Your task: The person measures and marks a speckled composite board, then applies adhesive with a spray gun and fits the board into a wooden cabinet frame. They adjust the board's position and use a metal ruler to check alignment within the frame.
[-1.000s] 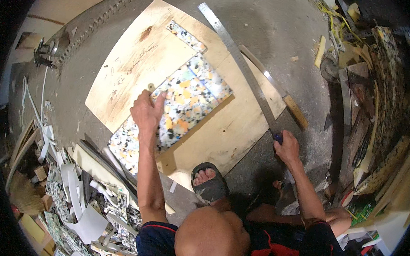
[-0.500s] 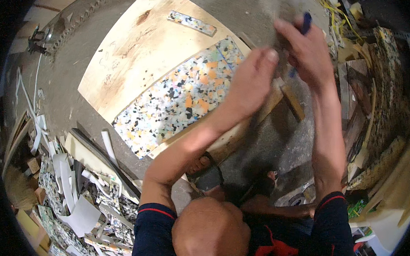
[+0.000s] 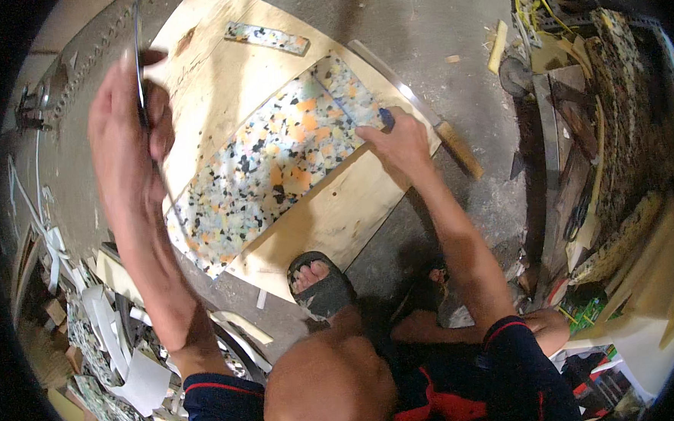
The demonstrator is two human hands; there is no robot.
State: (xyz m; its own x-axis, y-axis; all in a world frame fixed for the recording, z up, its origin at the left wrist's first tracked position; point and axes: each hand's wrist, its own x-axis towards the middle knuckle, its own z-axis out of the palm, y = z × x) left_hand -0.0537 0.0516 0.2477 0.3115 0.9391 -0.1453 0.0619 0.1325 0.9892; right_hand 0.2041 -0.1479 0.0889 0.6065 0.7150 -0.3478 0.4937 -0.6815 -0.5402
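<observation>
A speckled foam sheet (image 3: 273,160), white with orange and black flecks, lies on a pale wooden board (image 3: 322,219). A blue line crosses the sheet near its right end. My left hand (image 3: 130,118) is raised above the board's left side, closed around a thin, long strip (image 3: 140,68) seen edge-on. At the sheet's right end, my right hand (image 3: 402,142) grips a blue pen (image 3: 386,118), most of it hidden by the fingers. Just beyond that hand lies a long-bladed knife (image 3: 460,151) with a wooden handle.
A small speckled foam strip (image 3: 267,37) rests toward the board's far edge. Foam and white plastic scraps (image 3: 144,381) are heaped at the left. Wood pieces and thick foam slabs (image 3: 626,119) crowd the right. A sandalled foot (image 3: 318,284) stands at the board's near edge.
My hands have separated. The left has swung far left and now holds the thin strip; the right has come down to the sheet's right end with the blue pen. The view has shifted slightly.
</observation>
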